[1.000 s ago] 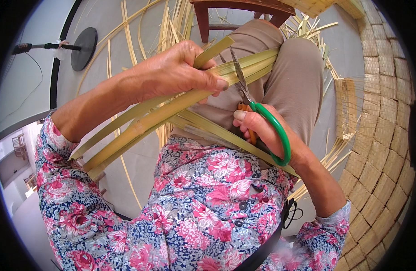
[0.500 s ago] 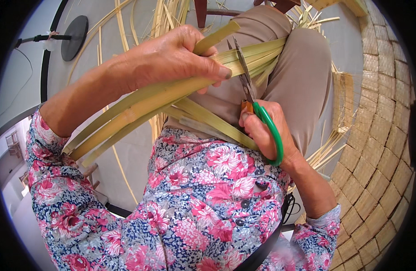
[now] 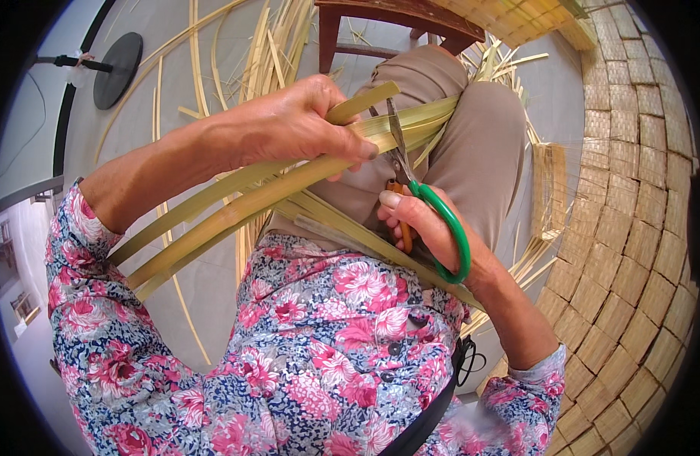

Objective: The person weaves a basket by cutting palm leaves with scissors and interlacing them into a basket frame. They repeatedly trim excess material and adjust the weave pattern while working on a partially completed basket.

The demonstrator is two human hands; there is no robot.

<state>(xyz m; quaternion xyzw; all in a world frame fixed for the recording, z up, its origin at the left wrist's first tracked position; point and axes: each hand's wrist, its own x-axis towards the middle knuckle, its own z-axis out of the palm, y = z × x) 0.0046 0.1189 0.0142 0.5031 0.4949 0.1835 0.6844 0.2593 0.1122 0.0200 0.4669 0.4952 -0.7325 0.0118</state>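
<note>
Pale green-yellow flat strips (image 3: 237,204), perhaps bamboo or leaf, cross my lap diagonally. My left hand (image 3: 306,128) is closed around a bundle of them near its upper part, with a short end poking up past my fingers. Scissors (image 3: 451,232) with a green loop and an orange part at the handles are in my right hand (image 3: 424,224), below and right of the left one. Their metal blades point upward across the bundle, just right of my left fingertips; whether they touch the strips I cannot tell. More strips lie under my right wrist.
A dark red wooden stool (image 3: 395,19) stands beyond my knees. Loose split strips (image 3: 195,53) are scattered over the grey floor. A black round stand base (image 3: 117,70) is at left. Woven squares (image 3: 627,251) cover the right side, beside a partly woven piece (image 3: 546,190).
Over the last second my right thumb has curled on the scissor handle and straightened again. Both hands stay in much the same place on the strips; the whole view has shifted slightly.
</note>
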